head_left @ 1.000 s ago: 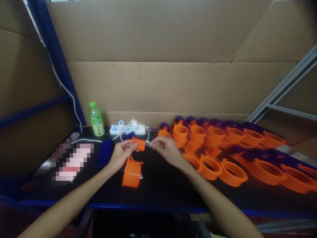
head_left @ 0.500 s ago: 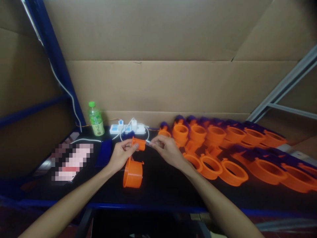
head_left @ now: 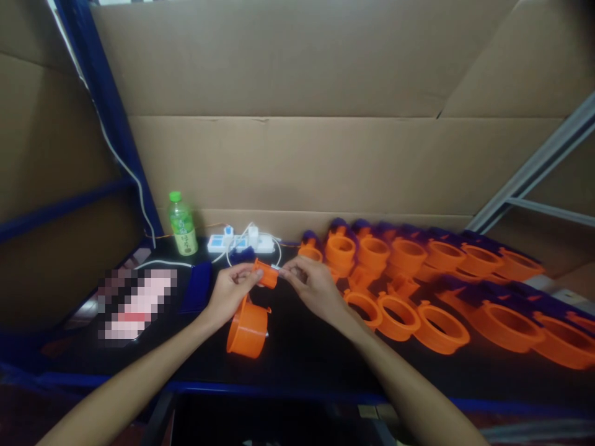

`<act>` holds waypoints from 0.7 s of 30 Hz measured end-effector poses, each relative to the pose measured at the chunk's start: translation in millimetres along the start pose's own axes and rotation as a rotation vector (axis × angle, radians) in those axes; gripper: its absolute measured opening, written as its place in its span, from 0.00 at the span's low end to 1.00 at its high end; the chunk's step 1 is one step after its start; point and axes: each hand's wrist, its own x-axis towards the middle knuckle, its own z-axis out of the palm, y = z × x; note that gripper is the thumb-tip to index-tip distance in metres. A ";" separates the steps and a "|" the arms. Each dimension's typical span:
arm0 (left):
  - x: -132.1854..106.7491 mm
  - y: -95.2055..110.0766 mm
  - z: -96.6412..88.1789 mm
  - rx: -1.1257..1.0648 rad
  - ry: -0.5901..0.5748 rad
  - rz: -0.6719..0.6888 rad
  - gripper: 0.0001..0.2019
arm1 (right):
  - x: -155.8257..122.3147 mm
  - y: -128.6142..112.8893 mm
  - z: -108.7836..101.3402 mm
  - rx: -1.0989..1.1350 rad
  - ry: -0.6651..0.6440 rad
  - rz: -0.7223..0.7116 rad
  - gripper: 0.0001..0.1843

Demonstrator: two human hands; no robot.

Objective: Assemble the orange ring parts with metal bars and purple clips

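Note:
My left hand [head_left: 230, 291] grips an orange plastic part [head_left: 248, 322]: a wide round cup hangs below the hand and a small orange tube [head_left: 266, 272] sticks out at the top between my fingers. My right hand [head_left: 312, 286] pinches a small pale piece [head_left: 275, 269] right at the open end of that tube. Both hands hover just above the black tabletop [head_left: 302, 347], close together, left of the rows of orange rings.
Several orange rings with dark purple pieces [head_left: 418, 279] lie in rows across the right half of the table. A green bottle [head_left: 182, 224] and a white power strip [head_left: 239, 243] stand at the back. A dark blue block [head_left: 198, 286] lies left of my hands. Cardboard walls [head_left: 297, 124] surround the bench.
My right hand has closed in slightly on the tube's end, and the orange cup has tilted a little. The view has shifted slightly.

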 end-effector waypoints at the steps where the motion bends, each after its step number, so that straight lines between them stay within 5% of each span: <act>1: -0.2 0.7 -0.1 -0.001 0.000 -0.001 0.16 | -0.3 -0.1 -0.2 -0.001 0.000 0.006 0.10; 21: -5.3 -1.8 6.6 0.024 -0.259 -0.051 0.20 | 1.3 -1.9 9.9 0.079 -0.073 -0.036 0.11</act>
